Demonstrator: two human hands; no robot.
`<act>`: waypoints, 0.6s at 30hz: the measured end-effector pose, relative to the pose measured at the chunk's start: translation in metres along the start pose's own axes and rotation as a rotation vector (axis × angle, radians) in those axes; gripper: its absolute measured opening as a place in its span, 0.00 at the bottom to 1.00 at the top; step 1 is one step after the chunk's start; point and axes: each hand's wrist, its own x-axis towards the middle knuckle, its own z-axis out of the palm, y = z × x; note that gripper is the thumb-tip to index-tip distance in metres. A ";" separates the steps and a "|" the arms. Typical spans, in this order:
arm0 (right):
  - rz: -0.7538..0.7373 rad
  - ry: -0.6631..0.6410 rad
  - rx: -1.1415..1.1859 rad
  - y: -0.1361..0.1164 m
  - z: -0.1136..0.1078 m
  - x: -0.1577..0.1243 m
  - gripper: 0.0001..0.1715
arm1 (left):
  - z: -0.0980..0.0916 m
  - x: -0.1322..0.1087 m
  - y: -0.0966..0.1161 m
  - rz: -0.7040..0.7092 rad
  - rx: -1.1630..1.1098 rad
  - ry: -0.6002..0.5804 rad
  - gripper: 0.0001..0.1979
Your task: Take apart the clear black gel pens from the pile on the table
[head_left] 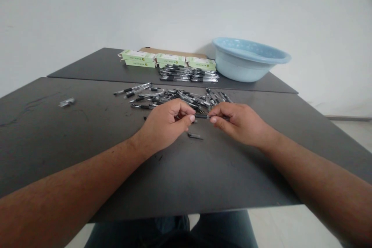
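Note:
Between my two hands runs a pen (202, 116), level above the dark table, its black grip showing in the gap. My left hand (170, 124) pinches its left end between thumb and fingers. Thumb and forefinger of my right hand (236, 123) close on its other end; much of the pen is hidden in the fingers. Just below lies a loose pen cap (195, 136). Behind my hands spreads a loose heap of pens (186, 96), partly covered by them.
Farther back, pens lie stacked in a neat pile (188, 73) before several green-and-white boxes (171, 59). A light blue basin (247, 62) stands at the back right. Small clear plastic bits (67, 102) lie at the left. A seam crosses the dark table (203, 178).

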 end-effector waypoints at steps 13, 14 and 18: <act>-0.009 -0.001 -0.008 0.000 -0.001 0.001 0.09 | 0.000 0.000 -0.001 0.019 0.028 0.005 0.07; -0.007 -0.010 -0.005 0.000 -0.001 0.001 0.10 | 0.000 0.000 -0.001 0.021 0.030 0.008 0.08; -0.007 -0.032 0.005 -0.001 -0.003 0.001 0.10 | 0.000 0.000 -0.002 0.009 0.003 -0.003 0.08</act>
